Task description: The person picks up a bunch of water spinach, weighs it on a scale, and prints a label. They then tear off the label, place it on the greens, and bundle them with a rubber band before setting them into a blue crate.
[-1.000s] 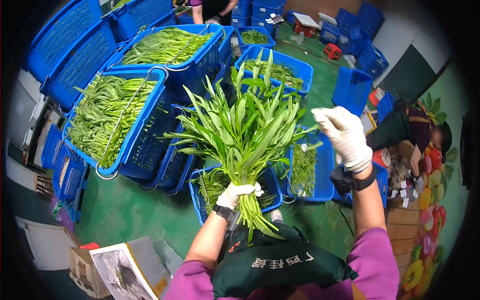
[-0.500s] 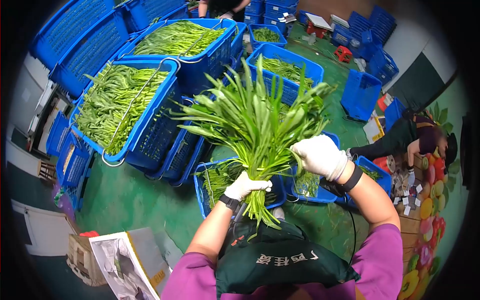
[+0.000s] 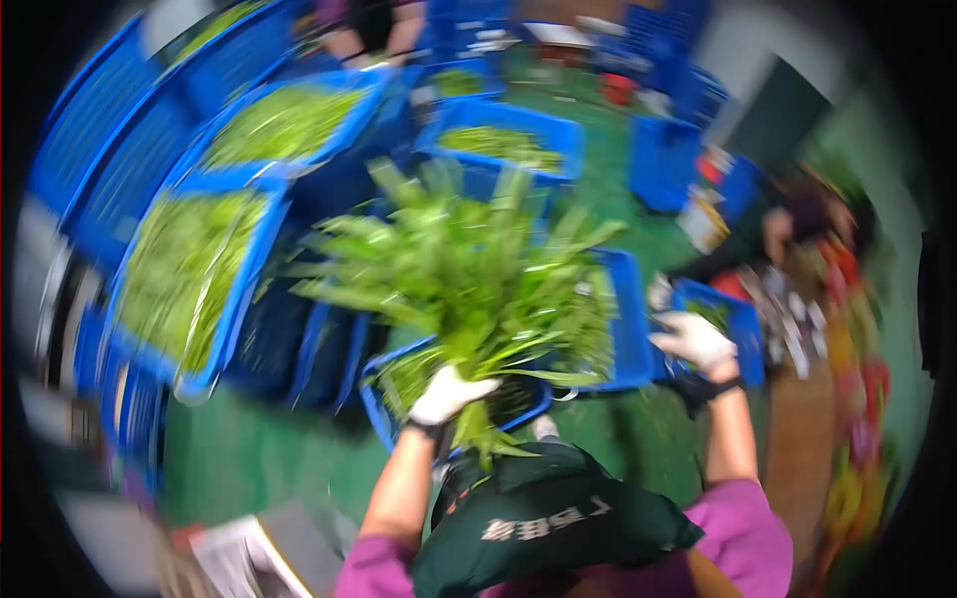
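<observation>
head view, blurred all over by motion, so fine detail is lost. the left hand (image 3: pixel 449 394), in a white glove, sits low in the middle of the picture with its fingers wrapped tight around the stems of a bunch of leafy greens (image 3: pixel 469 279). the bunch stands nearly upright in that grip, its leaves fanning wide above the hand and spreading left and right, with the cut stem ends poking out below the fist, just over the dark green apron (image 3: pixel 548 518).

the right hand (image 3: pixel 698 344), also in a white glove, is off to the right, well apart from the bunch and touching none of it. it hovers near the corner of a small blue crate (image 3: pixel 743 334). the blur hides whether its fingers are spread or curled, so i cannot tell. a black band (image 3: pixel 703 387) circles that wrist, and both arms come out of purple sleeves (image 3: pixel 748 523).

below the bunch a low blue crate (image 3: pixel 374 399) holds more greens, and another blue crate (image 3: pixel 630 319) sits just beside it on the right. to the left a long crate (image 3: pixel 244 289) is heaped with greens, and two further filled crates (image 3: pixel 284 125) (image 3: pixel 503 140) lie beyond it. all stand on a green floor (image 3: pixel 269 448).

a person (image 3: pixel 797 214) bends at the right edge, too smeared to make out more.
</observation>
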A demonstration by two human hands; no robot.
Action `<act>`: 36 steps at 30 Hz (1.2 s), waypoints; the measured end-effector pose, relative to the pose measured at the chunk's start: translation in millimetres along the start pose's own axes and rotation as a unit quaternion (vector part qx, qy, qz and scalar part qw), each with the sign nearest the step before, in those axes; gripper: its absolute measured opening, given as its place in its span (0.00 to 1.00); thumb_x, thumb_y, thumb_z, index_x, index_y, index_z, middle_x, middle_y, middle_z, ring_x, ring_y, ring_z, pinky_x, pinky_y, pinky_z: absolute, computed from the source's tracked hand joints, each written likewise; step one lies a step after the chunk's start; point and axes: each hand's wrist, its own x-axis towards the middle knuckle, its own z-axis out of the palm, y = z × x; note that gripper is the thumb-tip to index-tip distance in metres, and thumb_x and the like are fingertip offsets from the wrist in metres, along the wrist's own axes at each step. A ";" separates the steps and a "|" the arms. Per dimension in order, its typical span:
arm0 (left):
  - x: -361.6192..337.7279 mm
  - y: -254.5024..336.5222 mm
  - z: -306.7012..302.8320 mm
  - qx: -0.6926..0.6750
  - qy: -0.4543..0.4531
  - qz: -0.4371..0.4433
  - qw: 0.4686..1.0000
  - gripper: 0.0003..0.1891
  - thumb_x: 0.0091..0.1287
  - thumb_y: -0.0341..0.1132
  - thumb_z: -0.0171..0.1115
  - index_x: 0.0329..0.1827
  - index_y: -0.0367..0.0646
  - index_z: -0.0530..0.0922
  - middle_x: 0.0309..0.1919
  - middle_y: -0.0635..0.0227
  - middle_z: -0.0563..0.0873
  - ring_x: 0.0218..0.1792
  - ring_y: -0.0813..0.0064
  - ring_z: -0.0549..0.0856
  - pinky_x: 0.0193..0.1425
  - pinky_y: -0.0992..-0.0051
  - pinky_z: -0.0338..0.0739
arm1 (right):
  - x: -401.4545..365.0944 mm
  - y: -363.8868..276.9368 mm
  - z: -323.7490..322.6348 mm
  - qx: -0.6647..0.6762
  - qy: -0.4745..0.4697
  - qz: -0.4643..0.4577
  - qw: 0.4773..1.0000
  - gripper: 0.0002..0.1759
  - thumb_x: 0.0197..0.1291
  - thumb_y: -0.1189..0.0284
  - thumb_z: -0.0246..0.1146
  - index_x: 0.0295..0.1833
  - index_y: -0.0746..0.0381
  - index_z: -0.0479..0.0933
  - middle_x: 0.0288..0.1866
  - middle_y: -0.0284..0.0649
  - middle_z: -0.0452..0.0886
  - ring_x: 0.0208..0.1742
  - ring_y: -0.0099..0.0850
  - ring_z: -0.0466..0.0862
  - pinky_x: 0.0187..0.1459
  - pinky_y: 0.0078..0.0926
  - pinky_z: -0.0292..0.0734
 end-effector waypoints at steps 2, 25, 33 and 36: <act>7.5 -9.7 1.6 -0.019 -0.014 -0.027 0.999 0.24 0.53 0.29 0.71 0.54 0.35 0.77 0.46 0.64 0.84 0.44 0.74 0.82 0.54 0.74 0.76 | -16.4 -42.9 -12.3 0.179 0.107 0.044 0.977 0.26 0.60 0.54 0.59 0.51 0.67 0.79 0.47 0.53 0.82 0.51 0.48 0.81 0.55 0.38 0.74; 156.2 -35.3 306.3 0.162 -0.306 -0.028 0.938 0.21 0.51 0.30 0.66 0.50 0.36 0.78 0.39 0.66 0.85 0.39 0.76 0.80 0.48 0.74 0.76 | -293.3 198.8 51.4 0.410 0.369 0.366 0.750 0.16 0.66 0.75 0.52 0.56 0.63 0.77 0.35 0.38 0.84 0.32 0.26 0.82 0.38 0.22 0.77; 193.5 -71.8 374.8 0.342 -0.329 0.013 0.880 0.22 0.52 0.35 0.67 0.51 0.40 0.78 0.40 0.60 0.85 0.39 0.72 0.81 0.48 0.72 0.76 | -252.4 208.8 -111.8 0.381 0.562 0.059 0.732 0.17 0.64 0.81 0.53 0.58 0.73 0.72 0.52 0.48 0.81 0.46 0.28 0.83 0.49 0.23 0.77; 188.8 -41.1 392.8 0.396 -0.334 0.030 0.855 0.23 0.53 0.40 0.67 0.52 0.42 0.78 0.41 0.57 0.85 0.43 0.64 0.82 0.51 0.69 0.75 | -223.6 235.6 -117.2 0.539 0.293 0.068 0.787 0.19 0.67 0.64 0.54 0.54 0.67 0.79 0.35 0.39 0.85 0.31 0.20 0.81 0.34 0.15 0.73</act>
